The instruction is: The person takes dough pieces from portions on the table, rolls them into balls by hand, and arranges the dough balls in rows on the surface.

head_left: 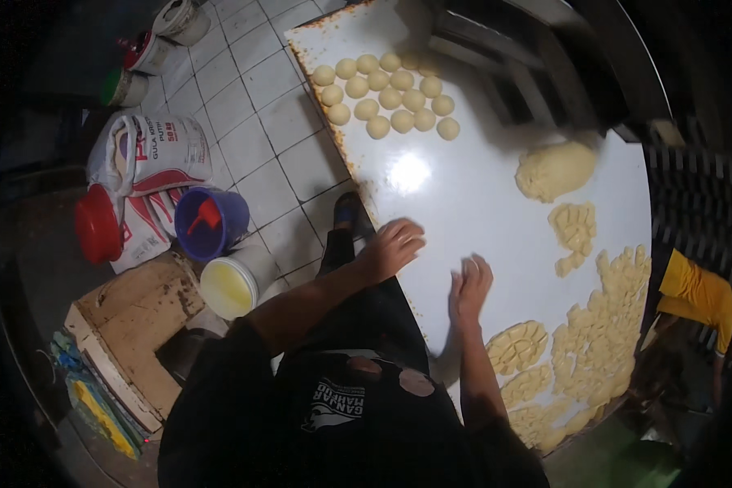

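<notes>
My left hand (392,249) hovers by the table's left edge, fingers loosely bent, with no object visible in it. To its right, my right hand (472,289) is over the white table top (464,195), thumb apart from the fingers and nothing visible in its grasp. Rows of round dough balls (390,98) lie at the far end. A large dough lump (555,172) rests at the right, with a smaller cut dough piece (573,229) nearer me. Beside my right forearm is a flattened dough round (517,346) scored into segments. Many small dough pieces (602,337) spread along the near right side.
A white bucket (229,288) with yellow contents and a blue bucket (211,221) holding a red scoop (208,215) stand left on the floor. Behind them are white sacks (167,150). A wooden box (138,313) sits nearer. Someone in a yellow shirt (695,297) is at right.
</notes>
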Demonstrator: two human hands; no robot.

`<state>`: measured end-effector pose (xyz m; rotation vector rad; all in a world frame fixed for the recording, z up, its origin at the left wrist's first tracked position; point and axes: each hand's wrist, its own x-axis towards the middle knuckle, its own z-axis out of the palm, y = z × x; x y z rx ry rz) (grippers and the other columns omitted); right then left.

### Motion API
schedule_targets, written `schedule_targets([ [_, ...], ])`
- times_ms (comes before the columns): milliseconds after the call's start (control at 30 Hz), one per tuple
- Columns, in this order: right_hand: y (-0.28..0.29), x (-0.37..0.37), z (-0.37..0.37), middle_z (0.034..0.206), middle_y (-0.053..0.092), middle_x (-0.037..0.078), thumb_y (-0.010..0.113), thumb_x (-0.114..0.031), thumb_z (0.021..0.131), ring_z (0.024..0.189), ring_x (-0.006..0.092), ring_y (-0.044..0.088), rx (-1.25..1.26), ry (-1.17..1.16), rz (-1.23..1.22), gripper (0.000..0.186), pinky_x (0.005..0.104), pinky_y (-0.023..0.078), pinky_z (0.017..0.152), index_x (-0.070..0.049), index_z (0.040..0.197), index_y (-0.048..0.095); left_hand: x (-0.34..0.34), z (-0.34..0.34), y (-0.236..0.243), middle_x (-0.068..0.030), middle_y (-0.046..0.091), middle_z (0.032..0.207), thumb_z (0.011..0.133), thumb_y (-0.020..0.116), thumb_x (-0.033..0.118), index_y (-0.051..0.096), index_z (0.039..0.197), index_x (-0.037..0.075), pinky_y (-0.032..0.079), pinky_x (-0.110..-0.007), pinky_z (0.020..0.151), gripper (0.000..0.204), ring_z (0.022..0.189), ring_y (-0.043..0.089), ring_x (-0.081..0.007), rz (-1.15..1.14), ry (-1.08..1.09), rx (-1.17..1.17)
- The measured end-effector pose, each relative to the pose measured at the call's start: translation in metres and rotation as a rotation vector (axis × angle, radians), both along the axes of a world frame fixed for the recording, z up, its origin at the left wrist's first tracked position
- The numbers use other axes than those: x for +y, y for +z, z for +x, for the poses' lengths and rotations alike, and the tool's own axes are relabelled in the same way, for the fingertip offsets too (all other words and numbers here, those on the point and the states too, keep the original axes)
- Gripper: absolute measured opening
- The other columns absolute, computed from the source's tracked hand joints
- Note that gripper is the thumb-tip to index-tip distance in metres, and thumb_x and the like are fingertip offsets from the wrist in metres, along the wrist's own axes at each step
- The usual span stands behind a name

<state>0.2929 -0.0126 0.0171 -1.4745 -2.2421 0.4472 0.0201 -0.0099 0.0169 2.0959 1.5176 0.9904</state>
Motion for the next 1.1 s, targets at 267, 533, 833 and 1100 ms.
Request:
schedule_targets([
  [267, 0.109, 0.134, -0.176, 0.127, 0.067, 0.024, 0.079, -0.017, 0.096, 0.111, 0.0403, 0.069, 0.184, 0.112, -0.295, 0.047, 0.0432, 0.059, 0.09, -0.001, 0.136, 0.06, 0.007, -0.037, 0.007, -0.0097, 0.065, 0.114, 0.088, 0.073, 0.014, 0.07, 0.122, 0.007, 0.052, -0.042, 0.094, 0.035, 0.115, 0.062, -0.0252, 0.034, -0.073, -0.007],
  [533, 0.056, 0.073, -0.177, 0.13, 0.066, 0.02, 0.079, -0.015, 0.09, 0.116, 0.0419, 0.062, 0.208, 0.246, -0.187, 0.031, 0.0539, 0.049, 0.102, -0.003, 0.117, 0.07, -0.049, -0.135, 0.021, -0.017, 0.065, 0.137, 0.09, 0.081, 0.015, 0.068, 0.133, 0.003, 0.05, -0.048, 0.107, 0.047, 0.125, 0.062, -0.0372, -0.172, 0.141, -0.12],
  [833, -0.011, 0.064, -0.162, 0.105, 0.065, 0.013, 0.082, -0.024, 0.087, 0.101, 0.0369, 0.057, 0.132, 0.362, 0.003, 0.024, 0.0513, 0.043, 0.088, -0.009, 0.094, 0.066, -0.022, -0.122, 0.047, -0.0188, 0.065, 0.135, 0.092, 0.075, 0.007, 0.064, 0.134, 0.002, 0.053, -0.047, 0.104, 0.044, 0.122, 0.064, -0.0386, -0.198, 0.243, -0.114],
  [1100, -0.011, 0.093, -0.139, 0.106, 0.065, 0.018, 0.077, -0.024, 0.094, 0.106, 0.0388, 0.058, 0.055, -0.023, 0.011, 0.025, 0.0518, 0.045, 0.096, -0.005, 0.106, 0.066, -0.039, -0.068, 0.047, -0.0191, 0.067, 0.13, 0.094, 0.072, 0.008, 0.064, 0.131, 0.003, 0.053, -0.047, 0.105, 0.038, 0.121, 0.064, -0.0391, -0.262, 0.049, -0.042],
])
